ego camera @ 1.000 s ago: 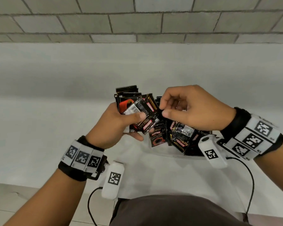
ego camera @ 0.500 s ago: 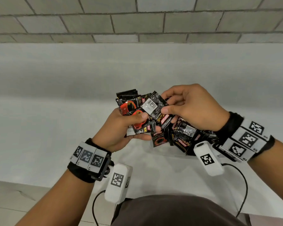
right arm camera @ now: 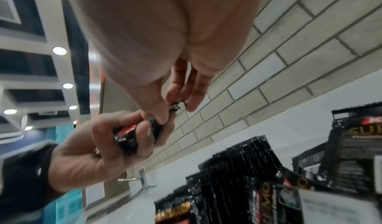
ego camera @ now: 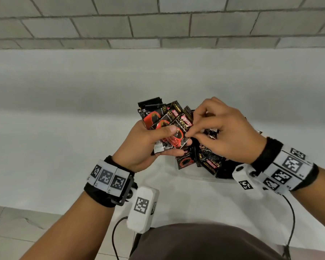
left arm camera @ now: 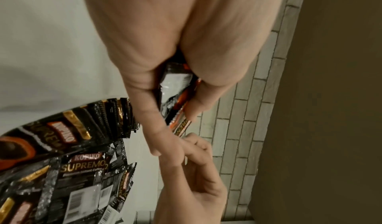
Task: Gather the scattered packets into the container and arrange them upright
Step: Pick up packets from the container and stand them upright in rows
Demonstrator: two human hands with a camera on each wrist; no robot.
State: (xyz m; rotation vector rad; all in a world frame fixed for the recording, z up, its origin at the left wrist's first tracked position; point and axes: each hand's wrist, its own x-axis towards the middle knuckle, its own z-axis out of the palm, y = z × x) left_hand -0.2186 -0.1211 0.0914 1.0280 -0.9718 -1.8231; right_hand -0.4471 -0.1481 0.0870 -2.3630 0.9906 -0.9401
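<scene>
Since the earlier frame, your fanned stack of packets (ego camera: 165, 126) has turned face-up, red cup prints now showing where a white barcode label showed before, and your right hand (ego camera: 225, 132) has shifted onto its right edge. Your left hand (ego camera: 148, 145) grips this stack, thumb pressed across the front packet and fingers curled beneath. Your right hand pinches the edge of a packet in the stack between thumb and fingertips; the right wrist view shows a crumpled black foil edge caught there. Both hands hold the stack above the surface (ego camera: 64, 147), raised over the container (ego camera: 204, 179).

Loose packets (ego camera: 206, 160) fill the container below your right hand, lying tilted and overlapping, some face-up, some showing barcodes. The container's clear rim shows at the near side, resting on the white surface. A grey brick wall (ego camera: 158, 23) rises behind the surface. Marker bands and white camera units sit on both wrists
</scene>
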